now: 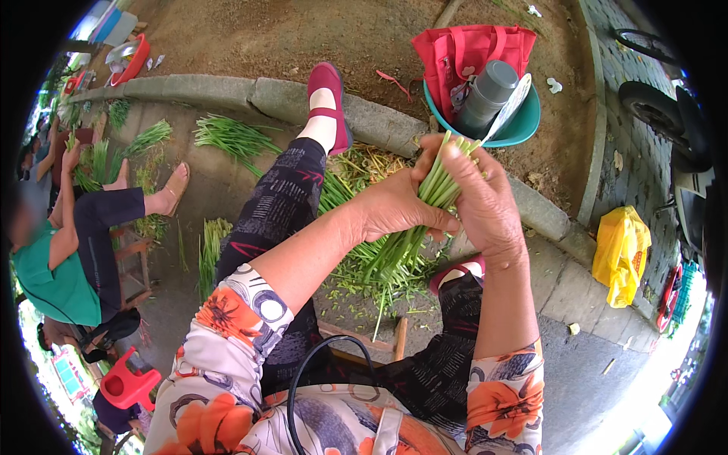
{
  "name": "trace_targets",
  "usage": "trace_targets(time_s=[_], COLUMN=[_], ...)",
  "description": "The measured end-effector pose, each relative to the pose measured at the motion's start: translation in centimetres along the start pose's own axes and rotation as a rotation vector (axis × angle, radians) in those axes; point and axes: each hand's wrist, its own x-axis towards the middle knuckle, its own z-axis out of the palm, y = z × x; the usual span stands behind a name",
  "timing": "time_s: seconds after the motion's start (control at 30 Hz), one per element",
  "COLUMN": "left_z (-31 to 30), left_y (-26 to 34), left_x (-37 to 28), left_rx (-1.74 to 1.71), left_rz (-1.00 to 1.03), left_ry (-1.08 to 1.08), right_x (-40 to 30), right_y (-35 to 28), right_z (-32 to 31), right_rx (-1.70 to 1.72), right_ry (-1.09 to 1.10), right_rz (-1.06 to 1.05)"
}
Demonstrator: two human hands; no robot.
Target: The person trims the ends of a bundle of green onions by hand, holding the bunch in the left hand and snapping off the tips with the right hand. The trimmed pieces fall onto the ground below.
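Both hands meet on one bundle of long green stalks [442, 185], which look like a leafy vegetable such as garlic chives. Around the middle of the bundle my left hand [392, 205] is closed, its thumb across the stalks. My right hand [483, 193] grips the pale cut ends, the thumb laid on top. The green ends hang down over a heap of similar stalks [364, 259] on the ground between the feet. Short green trimmings [347, 293] lie scattered about the heap.
Beyond the stone kerb [375, 122], a teal basin [532, 122] holds a red bag [478, 42] and a grey flask [492, 85]. A yellow plastic bag [621, 250] lies at right. More stalks [233, 136] and a seated person [62, 256] are at left, near a red plastic stool [128, 384].
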Motion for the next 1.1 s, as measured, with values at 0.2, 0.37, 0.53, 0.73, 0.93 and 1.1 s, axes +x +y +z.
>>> trace_targets(time_s=[0.2, 0.37, 0.53, 0.73, 0.93, 1.1], left_z=[0.3, 0.9, 1.1, 0.8, 0.7, -1.0], left_y=[-1.7, -2.4, -2.6, -3.0, -1.3, 1.3], left_x=[0.2, 0.2, 0.8, 1.1, 0.8, 0.6], left_rx=[0.149, 0.415, 0.569, 0.619, 0.607, -0.009], left_rz=[-0.15, -0.112, -0.057, 0.003, -0.048, 0.11], left_ry=[-0.012, 0.01, 0.005, 0.002, 0.154, 0.14], right_x=[0.6, -0.7, -0.8, -0.7, -0.3, 0.4], right_y=[-1.8, -2.7, -0.9, -0.8, -2.2, -0.8], right_z=[-4.9, -5.2, -3.1, -2.9, -3.5, -4.8], right_rx=[-0.284, -0.536, -0.664, -0.843, -0.528, -0.232], right_ry=[0.265, 0.321, -0.041, -0.037, 0.295, 0.425], right_rz=[-0.287, -0.418, -0.178, -0.293, -0.335, -0.125])
